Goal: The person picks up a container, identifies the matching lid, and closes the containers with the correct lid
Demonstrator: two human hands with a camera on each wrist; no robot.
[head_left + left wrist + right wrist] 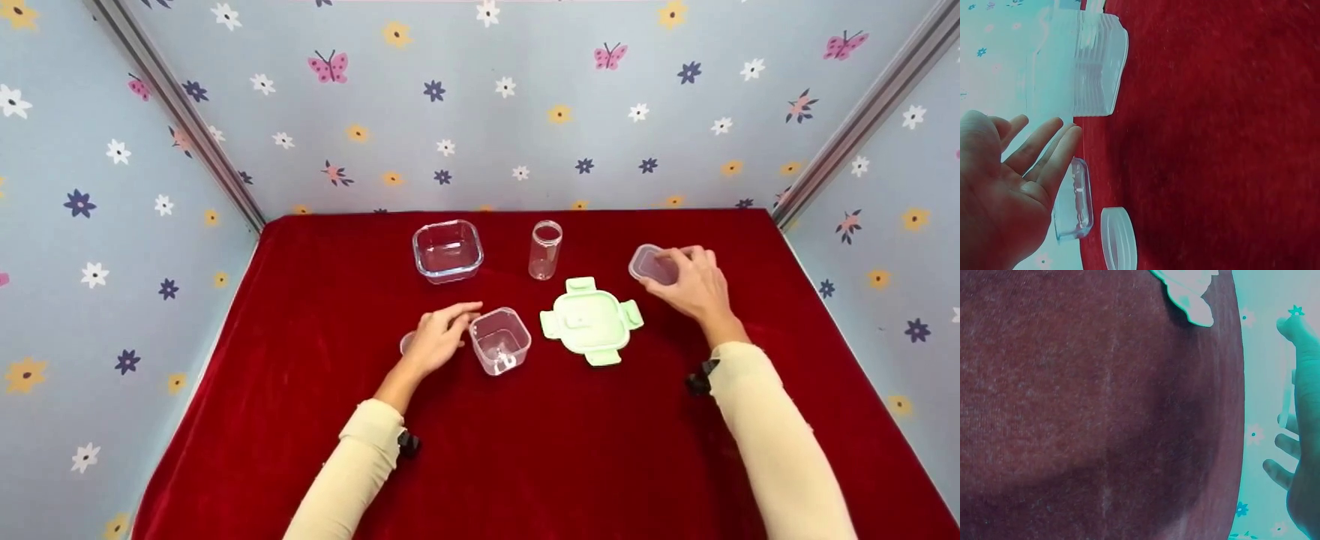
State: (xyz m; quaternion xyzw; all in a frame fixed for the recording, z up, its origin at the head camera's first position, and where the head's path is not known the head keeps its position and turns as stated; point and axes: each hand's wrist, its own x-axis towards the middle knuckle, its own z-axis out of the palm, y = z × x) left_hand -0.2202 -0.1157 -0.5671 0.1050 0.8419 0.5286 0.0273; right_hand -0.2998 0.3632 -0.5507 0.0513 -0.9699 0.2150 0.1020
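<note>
My right hand (694,283) pinches a translucent square lid (646,262) between thumb and fingers at the right of the cloth. In the right wrist view that lid (1286,399) shows edge-on. My left hand (439,336) is beside a clear square plastic container (501,341), its fingers extended near the left wall. The left wrist view shows the left hand (1016,185) with loosely spread fingers and nothing in them, apart from the container (1098,67). Partly hidden behind the left hand is a small round translucent lid (407,343).
A clear glass square bowl (448,276) stands at the back left, a tall clear jar (544,259) to its right. The pale green clip lid (592,322) lies between the plastic container and my right hand. Patterned walls (487,112) border the red cloth (555,450).
</note>
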